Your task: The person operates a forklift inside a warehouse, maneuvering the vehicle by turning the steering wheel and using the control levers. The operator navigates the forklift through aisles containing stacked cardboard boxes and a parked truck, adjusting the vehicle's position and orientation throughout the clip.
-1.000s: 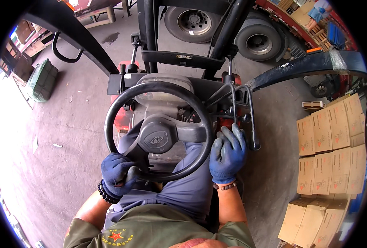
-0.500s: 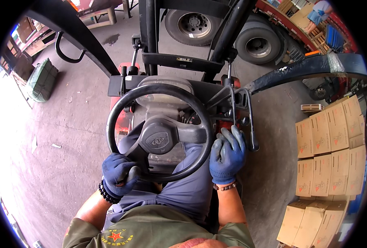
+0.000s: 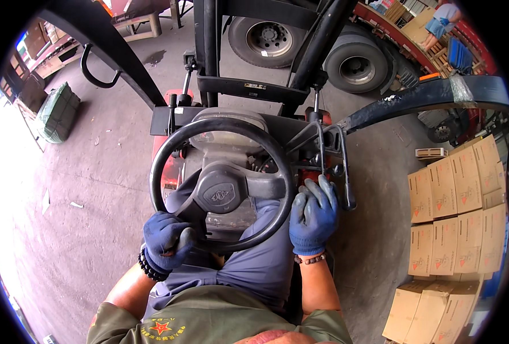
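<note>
I sit at the black steering wheel [image 3: 287,166] of a forklift. My left hand [image 3: 167,242], in a blue glove with a greyish coating, is closed around the wheel's lower left rim; the rim under the palm is hidden. To the right of the wheel, my right hand [image 3: 313,215], gloved alike, has its fingers curled at the lower end of a bent black control lever [image 3: 319,146]. The fingers cover that lever's tip. A second control lever [image 3: 346,166] with a black grip stands just right of this hand, apart from it.
Ahead rises the forklift's mast [image 3: 209,57], with large truck wheels [image 3: 270,39] beyond it. Stacked cartons [image 3: 452,189] stand at the right. A green wrapped bale [image 3: 59,113] lies on the concrete floor [image 3: 102,200] at the left. Another person [image 3: 441,24] stands on a truck bed at upper right.
Both hands keep their places on the wheel and at the lever. The cartons and truck wheels sit very slightly differently in the view. The person on the truck bed has shifted posture a little.
</note>
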Available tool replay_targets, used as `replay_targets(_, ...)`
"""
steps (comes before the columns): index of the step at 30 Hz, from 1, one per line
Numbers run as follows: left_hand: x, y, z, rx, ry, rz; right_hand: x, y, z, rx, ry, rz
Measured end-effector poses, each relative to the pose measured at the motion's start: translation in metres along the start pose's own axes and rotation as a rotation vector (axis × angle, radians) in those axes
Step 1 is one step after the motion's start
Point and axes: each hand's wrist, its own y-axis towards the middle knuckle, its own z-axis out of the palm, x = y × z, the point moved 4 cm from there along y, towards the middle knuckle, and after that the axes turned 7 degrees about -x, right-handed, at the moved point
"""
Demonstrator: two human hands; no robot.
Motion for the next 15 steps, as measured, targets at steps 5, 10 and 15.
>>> replay_targets(5, 0.001, -0.003, -0.004, -0.01, -0.007, 0.003, 0.007, 0.0, -0.006, 0.003, 0.001, 0.001)
replay_targets(10, -0.004, -0.004, -0.009, -0.021, -0.011, 0.0, 0.009, -0.01, -0.011, 0.001, 0.006, 0.018)
replay_targets(15, -0.008, -0.005, -0.011, -0.032, -0.012, -0.003, 0.014, -0.023, -0.016, 0.01, 0.017, 0.047)
